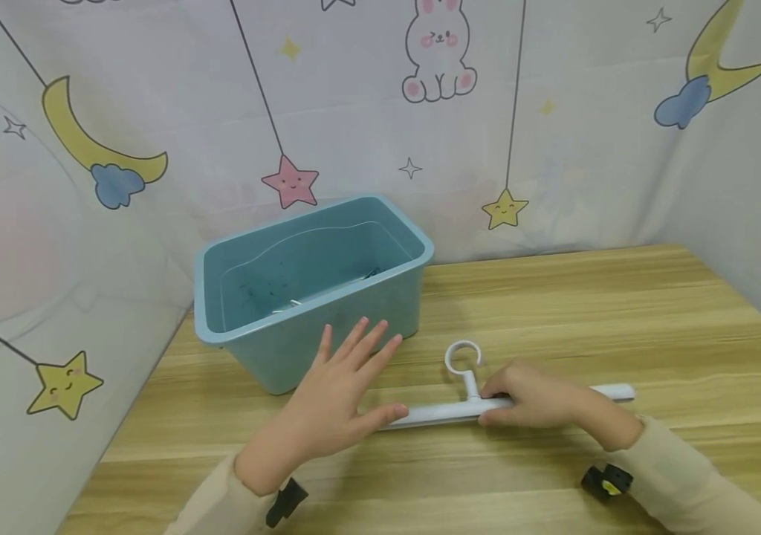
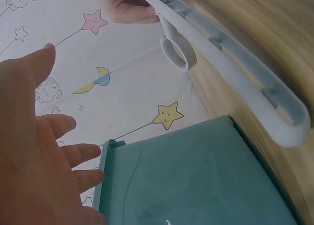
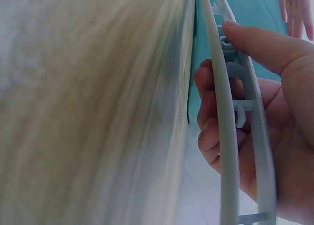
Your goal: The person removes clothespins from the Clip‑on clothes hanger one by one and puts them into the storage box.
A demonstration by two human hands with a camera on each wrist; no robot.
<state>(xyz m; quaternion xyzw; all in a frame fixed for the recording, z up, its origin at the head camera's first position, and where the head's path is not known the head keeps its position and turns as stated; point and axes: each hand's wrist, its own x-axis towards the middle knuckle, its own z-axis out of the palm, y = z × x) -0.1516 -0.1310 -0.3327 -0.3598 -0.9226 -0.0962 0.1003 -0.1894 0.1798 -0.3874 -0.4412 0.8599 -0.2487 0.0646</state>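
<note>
Two bare hands, left hand (image 1: 334, 397) and right hand (image 1: 534, 397). Cream long sleeves (image 1: 695, 475) reach both wrists. Small black wrist-mounted device (image 1: 606, 481), yellow-marked, under each cuff.

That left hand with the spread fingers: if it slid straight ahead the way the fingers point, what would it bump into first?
Most likely the blue bin. The left hand points its fingers at the bin's near wall with nothing between, though how close it is remains unclear.

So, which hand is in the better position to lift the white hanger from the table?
The right hand. Its fingers already curl round the middle of the white hanger, just beside the hook. The left hand is open with spread fingers near the blue bin, holding nothing.
</note>
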